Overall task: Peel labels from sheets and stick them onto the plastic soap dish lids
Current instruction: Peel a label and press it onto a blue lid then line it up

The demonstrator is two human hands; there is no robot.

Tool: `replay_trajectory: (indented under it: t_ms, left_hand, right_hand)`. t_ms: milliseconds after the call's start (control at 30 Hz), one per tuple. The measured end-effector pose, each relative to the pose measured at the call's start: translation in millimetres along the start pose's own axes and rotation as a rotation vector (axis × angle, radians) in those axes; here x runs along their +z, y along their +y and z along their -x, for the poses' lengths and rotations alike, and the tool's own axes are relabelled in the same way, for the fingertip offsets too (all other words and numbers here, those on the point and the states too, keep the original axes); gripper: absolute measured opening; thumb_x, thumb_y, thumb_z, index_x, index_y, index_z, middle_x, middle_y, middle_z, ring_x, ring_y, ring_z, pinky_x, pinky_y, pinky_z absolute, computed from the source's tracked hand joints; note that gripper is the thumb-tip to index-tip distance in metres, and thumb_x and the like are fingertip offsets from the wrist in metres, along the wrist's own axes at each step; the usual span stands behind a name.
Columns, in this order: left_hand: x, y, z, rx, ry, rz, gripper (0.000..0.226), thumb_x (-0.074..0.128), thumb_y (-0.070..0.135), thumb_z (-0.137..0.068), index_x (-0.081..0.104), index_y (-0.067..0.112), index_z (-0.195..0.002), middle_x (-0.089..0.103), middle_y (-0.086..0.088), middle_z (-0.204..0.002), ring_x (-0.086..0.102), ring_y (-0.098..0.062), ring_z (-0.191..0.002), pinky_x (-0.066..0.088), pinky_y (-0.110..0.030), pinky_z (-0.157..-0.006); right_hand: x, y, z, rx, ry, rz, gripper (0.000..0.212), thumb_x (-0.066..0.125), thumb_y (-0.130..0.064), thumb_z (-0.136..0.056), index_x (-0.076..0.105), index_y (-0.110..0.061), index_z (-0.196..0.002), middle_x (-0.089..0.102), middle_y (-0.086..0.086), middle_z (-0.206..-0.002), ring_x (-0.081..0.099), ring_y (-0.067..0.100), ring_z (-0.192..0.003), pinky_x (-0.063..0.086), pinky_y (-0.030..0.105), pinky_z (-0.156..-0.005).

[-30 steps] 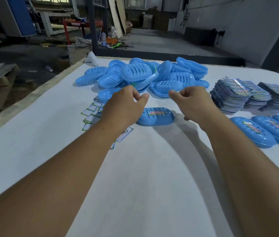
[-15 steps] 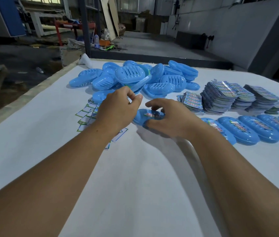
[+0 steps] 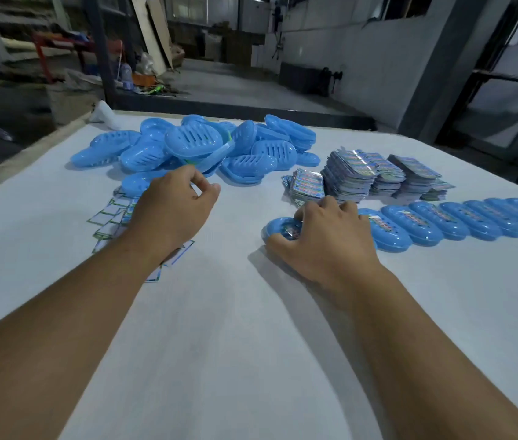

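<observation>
My right hand (image 3: pixel 327 242) grips a blue soap dish lid (image 3: pixel 278 228) with a colourful label on top, thumb at its near edge and fingers over it, at the left end of a row of labelled lids (image 3: pixel 448 217). My left hand (image 3: pixel 175 204) hovers with fingers loosely curled and holds nothing, just in front of the heap of unlabelled blue lids (image 3: pixel 200 150). Stacks of label sheets (image 3: pixel 365 173) stand behind my right hand. Empty backing papers (image 3: pixel 108 214) lie under my left wrist.
The white table (image 3: pixel 219 328) spreads wide in front of me; its left edge (image 3: pixel 13 163) drops to a cluttered workshop floor. A dark platform and a grey wall lie beyond the far edge.
My right hand has slid the labelled lid rightward, up to the left end of the row. My left hand has stayed near the heap, fingers still curled.
</observation>
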State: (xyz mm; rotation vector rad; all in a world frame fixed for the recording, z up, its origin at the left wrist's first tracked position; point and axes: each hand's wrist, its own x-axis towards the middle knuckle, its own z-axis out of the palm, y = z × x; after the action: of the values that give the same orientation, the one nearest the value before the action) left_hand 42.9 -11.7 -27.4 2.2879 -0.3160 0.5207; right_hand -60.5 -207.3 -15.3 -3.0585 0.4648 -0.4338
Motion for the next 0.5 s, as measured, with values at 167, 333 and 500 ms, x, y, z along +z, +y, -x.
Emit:
replay_trajectory:
  t_ms: [167, 333, 500]
  left_hand:
    - [-1, 3, 2, 0.016, -0.031, 0.015, 0.024, 0.061, 0.051, -0.089, 0.054, 0.030, -0.080, 0.060, 0.006, -0.063, 0.058, -0.016, -0.070, 0.045, -0.034, -0.064]
    - [-1, 4, 3, 0.034, -0.052, 0.017, 0.022, 0.062, 0.049, -0.090, 0.056, 0.029, -0.086, 0.058, 0.006, -0.054, 0.058, -0.016, -0.066, 0.048, -0.036, -0.065]
    - [-2, 6, 4, 0.041, -0.060, 0.018, 0.021, 0.062, 0.048, -0.090, 0.056, 0.028, -0.086, 0.056, 0.005, -0.050, 0.057, -0.014, -0.062, 0.045, -0.034, -0.062]
  right_hand:
    - [-1, 11, 8, 0.065, 0.007, -0.039, 0.067, 0.045, -0.073, -0.077, 0.066, -0.024, -0.118, 0.059, 0.005, -0.126, 0.045, 0.034, -0.119, 0.035, 0.047, -0.096]
    - [-2, 17, 6, 0.124, -0.010, -0.071, 0.060, 0.047, -0.068, -0.080, 0.064, -0.026, -0.120, 0.059, 0.005, -0.128, 0.047, 0.034, -0.120, 0.034, 0.048, -0.097]
    - [-4, 31, 2, 0.219, 0.008, -0.143, 0.055, 0.053, -0.058, -0.083, 0.057, -0.029, -0.129, 0.061, 0.004, -0.131, 0.050, 0.032, -0.127, 0.031, 0.049, -0.106]
